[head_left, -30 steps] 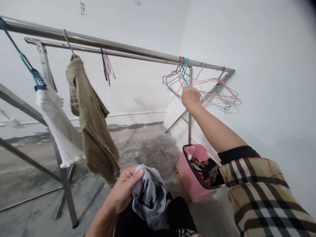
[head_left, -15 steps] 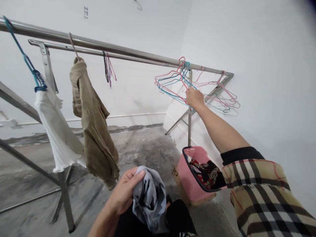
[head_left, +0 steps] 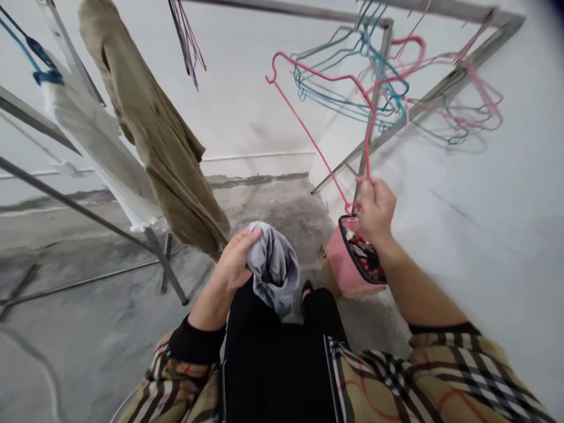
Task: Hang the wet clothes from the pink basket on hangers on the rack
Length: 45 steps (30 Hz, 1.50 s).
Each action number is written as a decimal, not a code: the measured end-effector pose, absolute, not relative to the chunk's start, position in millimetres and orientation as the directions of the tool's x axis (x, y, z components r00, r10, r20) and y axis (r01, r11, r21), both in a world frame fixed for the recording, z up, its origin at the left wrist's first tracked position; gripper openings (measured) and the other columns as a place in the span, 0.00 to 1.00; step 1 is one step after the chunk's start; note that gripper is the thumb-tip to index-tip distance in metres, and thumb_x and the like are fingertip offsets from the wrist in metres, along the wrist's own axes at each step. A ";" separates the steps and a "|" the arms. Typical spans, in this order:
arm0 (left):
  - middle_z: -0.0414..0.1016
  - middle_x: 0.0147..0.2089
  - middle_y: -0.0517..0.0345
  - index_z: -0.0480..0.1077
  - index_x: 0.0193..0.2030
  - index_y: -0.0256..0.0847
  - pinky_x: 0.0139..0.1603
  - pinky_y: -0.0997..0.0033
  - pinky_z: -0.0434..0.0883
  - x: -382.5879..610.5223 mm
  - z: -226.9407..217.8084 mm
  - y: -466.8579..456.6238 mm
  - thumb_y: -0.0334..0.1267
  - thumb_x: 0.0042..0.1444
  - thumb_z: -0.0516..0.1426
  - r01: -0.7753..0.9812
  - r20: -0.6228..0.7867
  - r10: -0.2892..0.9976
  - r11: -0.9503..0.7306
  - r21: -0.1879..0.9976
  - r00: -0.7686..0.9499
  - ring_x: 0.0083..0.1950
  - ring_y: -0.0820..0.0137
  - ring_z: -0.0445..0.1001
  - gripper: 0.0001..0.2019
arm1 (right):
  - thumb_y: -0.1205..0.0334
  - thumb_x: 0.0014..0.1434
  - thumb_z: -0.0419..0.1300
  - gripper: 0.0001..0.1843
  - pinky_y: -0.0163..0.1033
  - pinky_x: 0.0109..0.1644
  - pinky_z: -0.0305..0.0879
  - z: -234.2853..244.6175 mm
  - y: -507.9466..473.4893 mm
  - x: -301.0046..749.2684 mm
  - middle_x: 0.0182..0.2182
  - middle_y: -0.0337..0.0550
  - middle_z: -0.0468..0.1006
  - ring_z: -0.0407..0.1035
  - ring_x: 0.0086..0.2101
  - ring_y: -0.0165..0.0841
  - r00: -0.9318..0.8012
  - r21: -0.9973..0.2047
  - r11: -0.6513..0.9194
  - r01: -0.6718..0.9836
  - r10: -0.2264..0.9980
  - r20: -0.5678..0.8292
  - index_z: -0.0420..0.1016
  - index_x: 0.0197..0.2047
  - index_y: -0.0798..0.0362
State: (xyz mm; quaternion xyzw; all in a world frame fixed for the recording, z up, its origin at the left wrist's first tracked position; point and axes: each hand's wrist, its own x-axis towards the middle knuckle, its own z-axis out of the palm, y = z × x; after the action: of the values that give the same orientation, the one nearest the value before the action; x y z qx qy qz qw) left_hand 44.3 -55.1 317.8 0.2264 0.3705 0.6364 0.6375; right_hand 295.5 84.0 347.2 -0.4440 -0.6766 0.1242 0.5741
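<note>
My left hand is closed on a bunched grey-blue garment, thumb on top, in front of my legs. What kind of garment it is, I cannot tell. A pink clothes hanger is gripped at one end by my right hand, off the rail and tilted, its hook toward the upper right. Behind it, several blue hangers hang from the rack. Left of my hands hang a brown garment and a white garment, the latter on a blue hanger.
A pink basket of dark and red clothes stands low on the right, on a cardboard box. The metal rack spans the back, its legs reaching the concrete floor. Pink hangers hang near the right wall.
My right hand has drawn the pink hanger off the rail and toward me. The view has tipped down. My left hand still holds the grey-blue garment.
</note>
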 end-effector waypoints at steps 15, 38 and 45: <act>0.78 0.33 0.61 0.73 0.38 0.38 0.37 0.77 0.76 71.4 322.0 -30.5 0.33 0.46 0.66 -0.593 -0.222 0.972 0.130 0.795 -0.084 0.32 0.74 0.77 0.11 | 0.45 0.63 0.53 0.20 0.36 0.24 0.48 234.2 -49.6 383.6 0.15 0.33 0.55 0.50 0.18 0.27 -0.155 -0.981 0.179 0.075 0.974 0.166 0.78 0.36 0.51; 0.77 0.36 0.56 0.80 0.42 0.51 0.36 0.73 0.61 92.5 353.3 -54.5 0.38 0.50 0.65 0.613 0.230 0.906 -0.412 0.674 0.357 0.34 0.67 0.70 0.11 | 0.34 0.60 0.49 0.30 0.34 0.23 0.53 240.6 -22.8 311.6 0.14 0.34 0.60 0.53 0.17 0.25 -0.160 -0.968 0.252 0.007 0.955 0.248 0.72 0.27 0.53; 0.78 0.31 0.55 0.79 0.44 0.51 0.37 0.70 0.62 79.7 378.2 -31.7 0.41 0.59 0.58 0.798 0.396 0.788 -0.572 0.190 0.471 0.37 0.65 0.72 0.09 | 0.40 0.63 0.50 0.28 0.34 0.29 0.61 277.5 -6.0 329.2 0.20 0.39 0.69 0.62 0.23 0.27 -0.208 -0.871 0.480 0.101 0.867 0.453 0.77 0.27 0.54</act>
State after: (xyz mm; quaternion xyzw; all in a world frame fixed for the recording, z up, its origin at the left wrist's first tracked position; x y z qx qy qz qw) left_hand 79.7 -31.7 378.2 0.8576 0.4622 0.2252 -0.0104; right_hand 329.2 -6.0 277.5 -0.3532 -0.6848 0.3677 0.5208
